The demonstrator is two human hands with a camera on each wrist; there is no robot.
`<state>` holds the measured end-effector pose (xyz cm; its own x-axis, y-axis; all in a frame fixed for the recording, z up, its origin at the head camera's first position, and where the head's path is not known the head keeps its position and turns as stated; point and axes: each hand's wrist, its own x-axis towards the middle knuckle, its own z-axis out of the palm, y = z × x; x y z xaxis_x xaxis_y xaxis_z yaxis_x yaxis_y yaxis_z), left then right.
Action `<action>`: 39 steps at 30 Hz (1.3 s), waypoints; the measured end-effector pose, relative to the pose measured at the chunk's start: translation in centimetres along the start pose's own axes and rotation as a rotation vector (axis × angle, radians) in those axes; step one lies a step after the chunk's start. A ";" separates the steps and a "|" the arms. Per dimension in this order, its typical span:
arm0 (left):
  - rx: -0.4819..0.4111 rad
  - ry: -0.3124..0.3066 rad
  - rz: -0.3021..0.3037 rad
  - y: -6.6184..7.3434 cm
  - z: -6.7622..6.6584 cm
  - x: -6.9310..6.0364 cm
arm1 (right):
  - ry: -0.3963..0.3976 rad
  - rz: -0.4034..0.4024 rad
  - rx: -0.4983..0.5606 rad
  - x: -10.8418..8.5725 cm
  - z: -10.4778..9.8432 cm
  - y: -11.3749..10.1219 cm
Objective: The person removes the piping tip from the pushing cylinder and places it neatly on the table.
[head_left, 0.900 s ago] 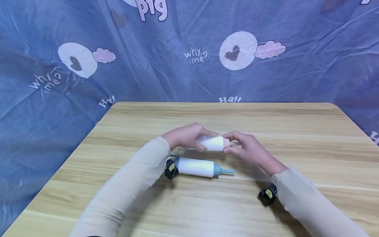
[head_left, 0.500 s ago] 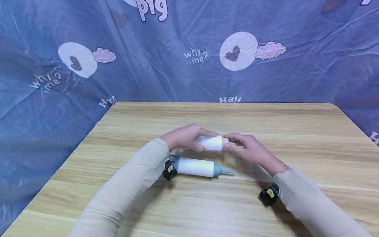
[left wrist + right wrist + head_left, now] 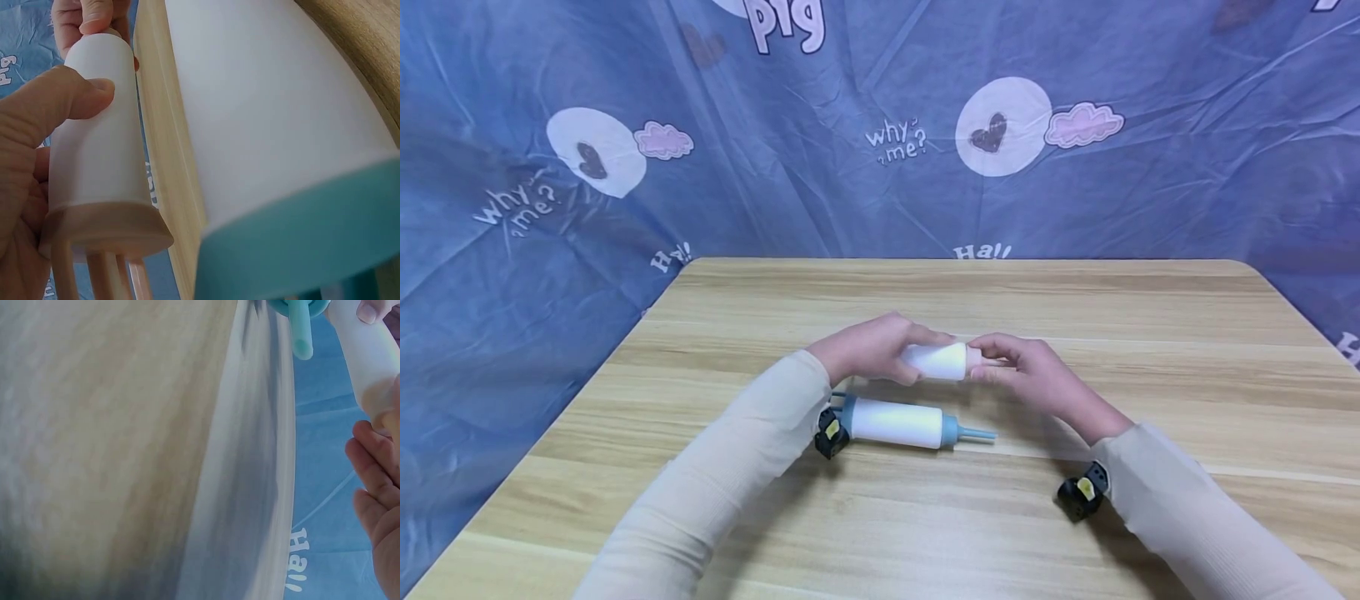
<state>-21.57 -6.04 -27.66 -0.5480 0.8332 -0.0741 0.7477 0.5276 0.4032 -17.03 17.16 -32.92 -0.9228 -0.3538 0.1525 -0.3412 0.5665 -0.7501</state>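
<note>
A white squeeze bottle [image 3: 937, 361] with a pink nozzle cap [image 3: 973, 359] lies sideways between my two hands. My left hand [image 3: 877, 348] grips its body, the thumb pressed along the white side in the left wrist view. Several pinkish prongs [image 3: 100, 272] stick out of the bottle's other end. At the cap, my right hand [image 3: 1030, 375] pinches with thumb and fingers, and the thin nozzle runs back under the fingers. Nearer the camera lies a second white squeeze bottle [image 3: 897, 423] with a blue-green cap and nozzle, untouched by either hand.
The wooden table [image 3: 925, 525] carries both bottles. Behind it hangs a blue printed cloth [image 3: 820, 167]. The second bottle lies close to the left wrist's black camera [image 3: 831, 433].
My right hand's fingers have shifted round the cap: the nozzle was hidden half a second ago and shows again now. The left hand and the blue-capped bottle stay about where they were.
</note>
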 end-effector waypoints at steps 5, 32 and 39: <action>-0.006 -0.014 -0.004 0.2 0.0 0.0 | 0.018 -0.006 0.004 0.0 0.1 -0.1; -0.009 -0.005 -0.004 -0.1 0.2 -0.3 | 0.056 -0.064 0.005 0.2 0.6 -0.1; -0.016 0.000 -0.006 -0.2 0.3 -0.4 | 0.011 -0.007 0.085 0.0 0.3 -0.2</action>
<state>-21.39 -6.46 -28.01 -0.5520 0.8303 -0.0766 0.7385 0.5295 0.4174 -16.93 16.77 -32.98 -0.9224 -0.3493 0.1648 -0.3319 0.4988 -0.8007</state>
